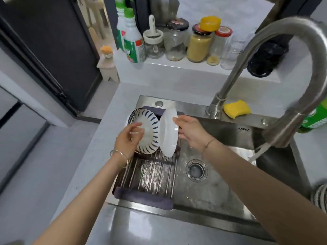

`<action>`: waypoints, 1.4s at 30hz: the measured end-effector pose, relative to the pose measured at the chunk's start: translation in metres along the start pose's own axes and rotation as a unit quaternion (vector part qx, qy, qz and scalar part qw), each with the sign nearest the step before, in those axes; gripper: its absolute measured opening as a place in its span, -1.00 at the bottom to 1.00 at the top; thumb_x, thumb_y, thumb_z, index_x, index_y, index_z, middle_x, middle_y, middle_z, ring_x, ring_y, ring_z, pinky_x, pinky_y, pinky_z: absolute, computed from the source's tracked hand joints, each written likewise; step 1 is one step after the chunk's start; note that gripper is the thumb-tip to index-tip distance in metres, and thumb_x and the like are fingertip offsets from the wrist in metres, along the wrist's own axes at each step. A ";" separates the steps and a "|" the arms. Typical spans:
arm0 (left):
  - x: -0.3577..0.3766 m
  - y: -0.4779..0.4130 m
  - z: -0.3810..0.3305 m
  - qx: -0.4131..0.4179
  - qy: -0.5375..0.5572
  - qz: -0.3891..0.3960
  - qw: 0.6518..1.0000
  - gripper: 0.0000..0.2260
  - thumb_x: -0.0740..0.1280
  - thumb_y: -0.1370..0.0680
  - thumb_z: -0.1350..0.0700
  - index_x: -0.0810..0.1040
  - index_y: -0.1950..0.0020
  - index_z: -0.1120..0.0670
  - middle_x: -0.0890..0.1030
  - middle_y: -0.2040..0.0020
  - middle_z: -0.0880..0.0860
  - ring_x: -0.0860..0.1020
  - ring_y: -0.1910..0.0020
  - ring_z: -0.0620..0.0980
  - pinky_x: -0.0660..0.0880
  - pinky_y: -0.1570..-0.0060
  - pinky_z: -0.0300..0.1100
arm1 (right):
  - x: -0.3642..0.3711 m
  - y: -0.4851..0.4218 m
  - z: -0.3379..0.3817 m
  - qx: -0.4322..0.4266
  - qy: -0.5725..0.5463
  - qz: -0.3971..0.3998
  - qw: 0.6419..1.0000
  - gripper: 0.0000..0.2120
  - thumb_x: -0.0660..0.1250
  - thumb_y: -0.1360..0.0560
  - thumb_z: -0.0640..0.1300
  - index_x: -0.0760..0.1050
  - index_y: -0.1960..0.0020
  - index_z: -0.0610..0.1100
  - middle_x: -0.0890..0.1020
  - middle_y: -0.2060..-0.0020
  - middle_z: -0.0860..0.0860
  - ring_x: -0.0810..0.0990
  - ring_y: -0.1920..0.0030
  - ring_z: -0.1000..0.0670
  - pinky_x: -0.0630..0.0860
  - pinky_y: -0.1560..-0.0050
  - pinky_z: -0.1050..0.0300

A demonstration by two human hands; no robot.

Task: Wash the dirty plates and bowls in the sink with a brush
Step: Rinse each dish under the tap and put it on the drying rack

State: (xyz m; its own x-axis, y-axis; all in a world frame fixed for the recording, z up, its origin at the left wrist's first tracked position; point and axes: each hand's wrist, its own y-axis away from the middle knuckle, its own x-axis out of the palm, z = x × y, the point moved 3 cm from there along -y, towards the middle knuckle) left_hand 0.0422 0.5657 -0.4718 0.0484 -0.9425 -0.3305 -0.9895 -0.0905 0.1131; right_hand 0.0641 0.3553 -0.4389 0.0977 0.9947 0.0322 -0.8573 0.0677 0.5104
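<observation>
Right hand [190, 131] grips white plate [168, 138]; left hand [126, 138], fingers relaxed, touches striped bowl [152, 121].

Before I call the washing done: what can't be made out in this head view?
Head view:
- Left hand: fingers motion-blurred against the striped bowl; grip unclear.
- Dishes behind that bowl: hidden by it; count unclear.
- Sink, right part: covered by the faucet.
- Right hand: fingers mostly behind the white plate.
</observation>
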 end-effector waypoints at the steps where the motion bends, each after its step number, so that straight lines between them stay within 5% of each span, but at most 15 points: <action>1: -0.013 0.000 -0.001 0.020 -0.012 -0.025 0.999 -0.71 0.40 -0.54 0.11 0.51 -0.26 0.00 0.58 -0.08 0.00 0.56 0.07 -0.06 0.56 -0.01 -0.08 | 0.014 -0.007 0.001 0.005 0.009 -0.004 1.000 -0.76 0.31 -0.57 -0.15 0.49 -0.18 -0.25 0.55 -0.01 -0.12 0.53 0.03 -0.06 0.51 0.10 0.10; 4: -0.030 0.000 0.006 -0.001 -0.065 -0.007 0.998 -0.34 0.48 -0.46 0.07 0.26 -0.49 0.04 0.35 -0.35 -0.05 0.44 -0.20 -0.09 0.37 -0.17 -0.30 | 0.046 -0.023 -0.002 0.023 0.026 -0.019 0.999 -0.70 0.32 -0.56 -0.16 0.49 -0.23 -0.29 0.58 -0.16 -0.27 0.58 -0.13 -0.18 0.58 -0.03 -0.03; 6: -0.030 -0.002 0.022 -0.051 -0.084 0.069 0.993 -0.08 0.53 -0.41 -0.02 0.02 -0.58 0.08 0.15 -0.52 -0.02 0.23 -0.46 -0.04 0.19 -0.26 -0.43 | 0.066 -0.031 -0.004 0.025 0.031 -0.031 0.999 -0.70 0.34 -0.55 -0.17 0.50 -0.23 -0.28 0.60 -0.16 -0.21 0.58 -0.11 -0.13 0.59 0.10 0.09; 9: -0.024 -0.011 0.043 -0.030 -0.176 0.127 0.976 0.22 0.42 -0.17 -0.48 -0.12 -0.59 0.04 0.06 -0.59 0.05 0.07 -0.56 0.03 0.10 -0.52 -0.05 | 0.091 -0.034 -0.004 0.024 0.028 -0.045 0.998 -0.75 0.37 -0.52 -0.20 0.54 -0.17 -0.27 0.63 -0.08 -0.16 0.61 -0.04 -0.11 0.58 0.04 0.07; 12: -0.019 -0.017 0.045 -0.018 -0.217 0.115 0.969 0.25 0.30 -0.10 -0.56 -0.09 -0.59 0.05 0.08 -0.58 0.07 0.08 -0.55 0.05 0.12 -0.50 0.07 | 0.110 -0.041 -0.003 0.023 0.041 -0.053 0.997 -0.77 0.39 -0.51 -0.21 0.57 -0.13 -0.27 0.65 -0.04 -0.20 0.60 0.11 -0.08 0.60 -0.01 0.04; 18: -0.016 -0.024 0.049 0.008 -0.214 0.086 0.973 0.08 0.51 -0.32 -0.24 -0.04 -0.59 0.14 0.12 -0.57 0.10 0.12 -0.54 0.09 0.12 -0.50 0.06 | 0.131 -0.056 -0.005 0.052 0.076 -0.053 0.994 -0.92 0.42 -0.44 -0.27 0.54 0.21 -0.18 0.63 0.20 -0.13 0.64 0.14 -0.12 0.60 -0.06 -0.13; 22: -0.016 -0.026 0.055 0.024 -0.199 0.066 0.978 0.00 0.54 -0.37 -0.07 -0.02 -0.58 0.14 0.18 -0.55 0.10 0.18 -0.52 0.09 0.15 -0.49 0.05 | 0.136 -0.057 -0.008 0.055 0.082 -0.018 0.995 -0.76 0.36 -0.49 -0.29 0.54 -0.13 -0.35 0.60 -0.13 -0.28 0.61 -0.12 -0.22 0.56 -0.15 -0.07; 29: -0.013 -0.022 0.056 0.019 -0.128 0.039 0.991 -0.16 0.51 -0.43 0.05 0.10 -0.57 0.13 0.27 -0.51 0.09 0.26 -0.48 0.05 0.19 -0.44 -0.15 | 0.127 -0.041 -0.010 0.081 -0.050 0.032 0.995 -0.68 0.33 -0.52 -0.34 0.44 -0.25 -0.39 0.59 -0.11 -0.34 0.57 0.26 0.00 0.60 0.26 0.28; 31: -0.014 -0.016 0.045 0.007 -0.076 -0.022 0.997 -0.32 0.49 -0.46 0.08 0.26 -0.50 0.12 0.39 -0.41 0.08 0.38 -0.38 0.04 0.31 -0.40 -0.06 | 0.109 -0.028 -0.010 0.083 -0.073 0.061 0.992 -0.68 0.34 -0.53 -0.28 0.46 -0.25 -0.36 0.61 -0.07 -0.33 0.57 0.25 0.02 0.60 0.29 0.33; 35: -0.006 0.005 0.008 0.028 0.035 -0.130 0.990 -0.69 0.46 -0.49 0.16 0.51 -0.20 0.03 0.56 -0.07 -0.02 0.51 0.01 -0.15 0.46 -0.04 -0.31 | 0.052 -0.007 -0.022 0.087 -0.120 0.095 0.984 -0.79 0.37 -0.51 -0.18 0.53 -0.12 -0.23 0.63 0.11 -0.07 0.65 0.17 0.06 0.61 0.05 0.26; 42: 0.096 0.030 -0.043 0.006 0.087 0.066 0.994 -0.90 0.43 -0.49 0.28 0.57 0.03 0.16 0.53 0.33 -0.07 0.49 0.42 -0.32 0.43 0.26 -0.40 | -0.089 0.067 -0.058 0.072 -0.091 0.017 0.993 -0.91 0.32 -0.54 -0.20 0.55 -0.02 -0.15 0.67 0.10 -0.06 0.68 0.18 0.06 0.59 0.19 0.25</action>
State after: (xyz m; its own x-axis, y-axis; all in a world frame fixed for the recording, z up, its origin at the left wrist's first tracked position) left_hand 0.0231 0.4587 -0.4601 -0.0601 -0.9874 -0.1465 -0.9904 0.0406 0.1325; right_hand -0.0312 0.2757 -0.4576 0.1712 0.9650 0.1986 -0.7821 0.0105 0.6231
